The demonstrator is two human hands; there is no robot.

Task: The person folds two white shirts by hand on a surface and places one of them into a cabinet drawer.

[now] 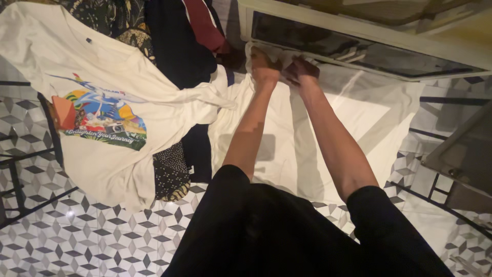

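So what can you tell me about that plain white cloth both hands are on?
The plain white cloth garment lies spread flat on the patterned tile floor, soft and lightly creased. Both hands pinch its far edge: left hand, right hand. Its left side meets the cream printed T-shirt. Arm shadows cross it.

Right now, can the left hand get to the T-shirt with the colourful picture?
Probably yes. The left hand grips the plain white cloth, and the picture T-shirt lies just to its left with nothing between.
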